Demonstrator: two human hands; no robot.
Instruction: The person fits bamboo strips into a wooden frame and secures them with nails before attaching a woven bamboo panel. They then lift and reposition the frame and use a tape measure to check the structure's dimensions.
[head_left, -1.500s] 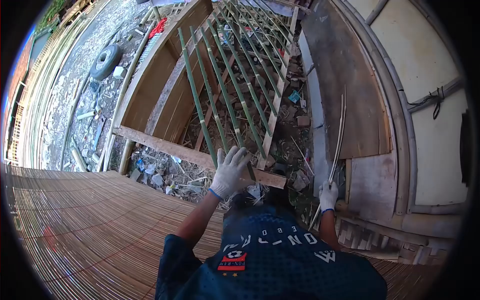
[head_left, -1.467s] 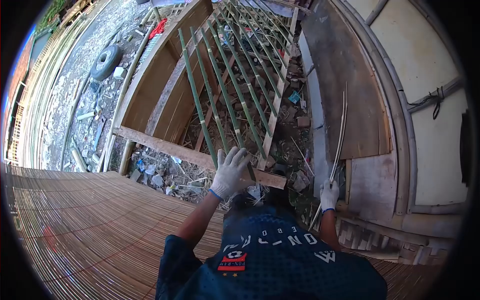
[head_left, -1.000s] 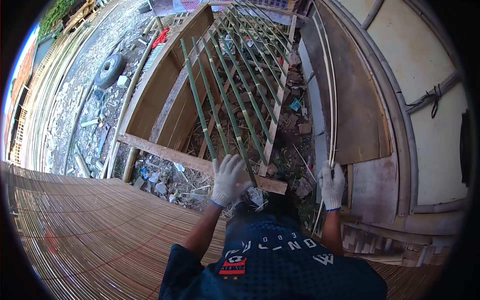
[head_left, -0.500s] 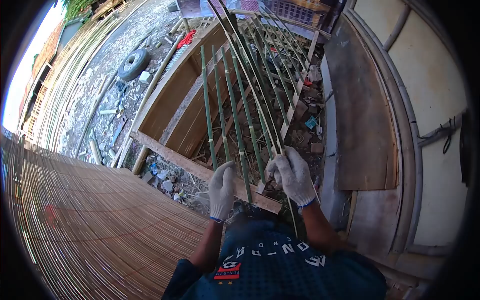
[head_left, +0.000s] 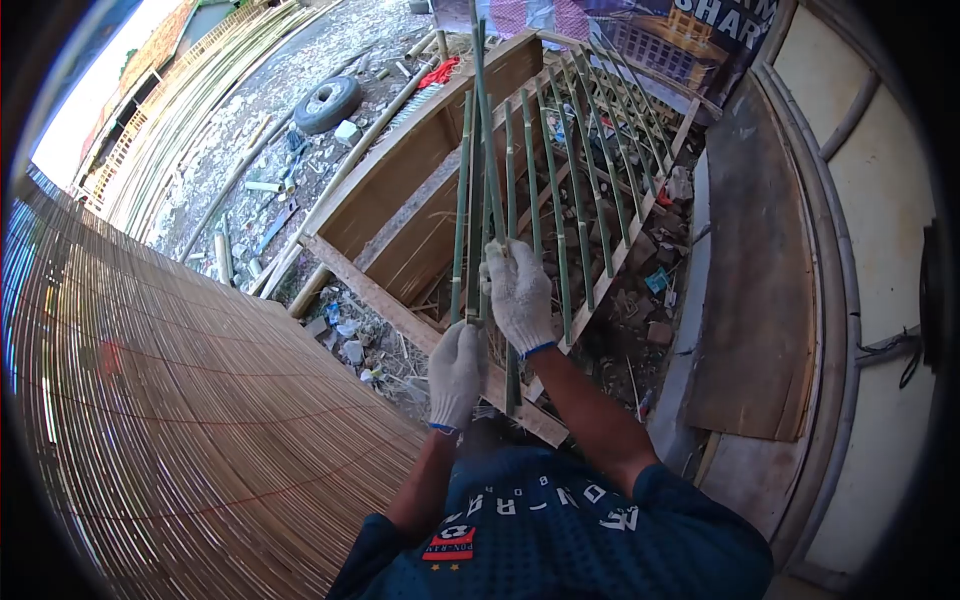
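In the head view, two hands in pale knitted gloves with blue cuffs work over a wooden frame, right fingers closed on a bamboo strip (head_left: 487, 130) whose long end rises toward the frame's far side. The right hand (head_left: 517, 290) is just ahead of the left hand (head_left: 455, 375), whose fingers are drawn together near the lower ends of the strips; whether they grip one cannot be told

The front plank (head_left: 370, 288) slants beneath the hands, its nearer end close to the wearer's torso. Beyond the right rail (head_left: 622, 252), a narrow strip of rubble-strewn ground separates the frame from a flat brown wooden panel (head_left: 750, 280). Wider open ground lies outside the frame's left side, while a bamboo screen (head_left: 230, 360) crowds the lower left

At least six slender green bamboo slats (head_left: 558, 220), marked by pale nodes, span the frame side by side with gaps between them; overlap hides the exact count. One black, ring-shaped tyre (head_left: 345, 112) lies beside one white block (head_left: 348, 133), with one crumpled red cloth (head_left: 440, 73) near the frame's far left edge. Smooth brown boards (head_left: 400, 190) line its left side, and a glossy printed banner (head_left: 690, 40) backs the far end
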